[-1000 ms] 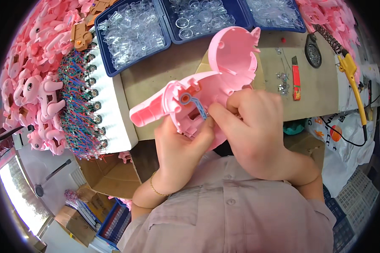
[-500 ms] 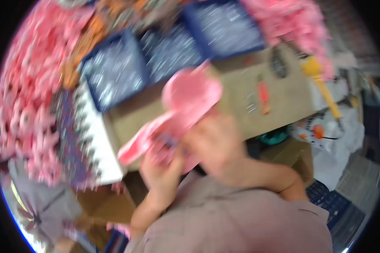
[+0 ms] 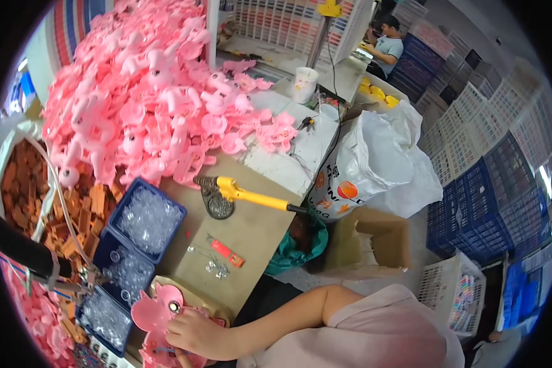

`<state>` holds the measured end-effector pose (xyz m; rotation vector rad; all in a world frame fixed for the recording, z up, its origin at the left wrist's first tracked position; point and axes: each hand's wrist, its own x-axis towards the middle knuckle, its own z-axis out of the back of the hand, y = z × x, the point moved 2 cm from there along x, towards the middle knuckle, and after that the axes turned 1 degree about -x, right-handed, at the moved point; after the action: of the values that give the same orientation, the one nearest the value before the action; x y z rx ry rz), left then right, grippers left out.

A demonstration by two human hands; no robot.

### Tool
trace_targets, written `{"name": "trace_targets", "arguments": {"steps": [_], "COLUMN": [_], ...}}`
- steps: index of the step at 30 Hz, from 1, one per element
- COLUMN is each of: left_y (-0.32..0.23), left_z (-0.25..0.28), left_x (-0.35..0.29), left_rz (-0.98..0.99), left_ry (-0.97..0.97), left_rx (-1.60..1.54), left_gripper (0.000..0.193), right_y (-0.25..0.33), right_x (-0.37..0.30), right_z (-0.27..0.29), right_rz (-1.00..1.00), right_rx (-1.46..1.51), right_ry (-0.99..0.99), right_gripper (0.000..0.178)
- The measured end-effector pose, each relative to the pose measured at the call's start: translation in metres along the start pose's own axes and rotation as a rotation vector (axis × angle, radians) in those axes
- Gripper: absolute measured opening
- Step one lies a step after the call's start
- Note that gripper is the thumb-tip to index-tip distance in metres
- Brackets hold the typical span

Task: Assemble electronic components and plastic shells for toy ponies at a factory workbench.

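At the lower edge, my right hand (image 3: 197,334) grips a pink plastic toy shell (image 3: 150,313), its fingers bent over the near side. The shell has rounded, ear-like lobes, and a small round metallic disc (image 3: 174,306) sits in it close to my fingertips. Inside the lower part a bit of something bluish shows, too small to name. Below my right hand a fingertip appears at the picture's edge; which hand it belongs to, I cannot tell. The rest of my left hand is out of view.
Blue trays (image 3: 181,216) of clear plastic pieces stand left, beside orange-brown blocks (image 3: 97,199). Pink toy parts (image 3: 147,92) heap up behind. A yellow-handled soldering iron (image 3: 251,195) and red tube (image 3: 227,253) lie on the board. Right are a white sack (image 3: 343,178) and cardboard box (image 3: 380,242).
My view has swung to the right, so the shell and my right hand now sit at the lower left. My left hand, earlier on the shell, has dropped out of clear sight.
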<state>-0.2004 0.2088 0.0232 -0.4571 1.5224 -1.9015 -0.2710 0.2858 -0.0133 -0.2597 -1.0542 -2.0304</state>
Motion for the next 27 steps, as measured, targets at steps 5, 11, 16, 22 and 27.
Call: {"name": "trace_targets", "arguments": {"steps": [5,11,16,22,27], "left_y": [-0.004,-0.002,-0.02,-0.009,0.002], "left_z": [0.007,0.048,0.032,0.039,0.041], "left_x": [0.002,0.034,0.04,0.046,0.042], "left_rz": [-0.054,-0.392,-0.581,-1.117,-1.192], "left_ry": [0.127,0.55,0.404,0.242,0.113], "left_rx": [0.014,0.345,0.517,0.898,0.841], "left_gripper": [0.07,0.064,0.045,0.031,0.033], "right_y": [0.005,-0.026,-0.055,-0.025,-0.006], "right_x": [0.01,-0.006,0.064,0.114,0.107], "right_z": [0.016,-0.001,0.071,0.049,0.026], "right_rz": [-0.102,0.038,0.071,-0.143,-0.177], "right_rx": [-0.117,0.21,0.265,0.361,0.13], "right_ry": [0.332,0.068,0.153,1.34,1.448], "right_gripper": [0.027,0.014,0.017,0.033,0.053]}}
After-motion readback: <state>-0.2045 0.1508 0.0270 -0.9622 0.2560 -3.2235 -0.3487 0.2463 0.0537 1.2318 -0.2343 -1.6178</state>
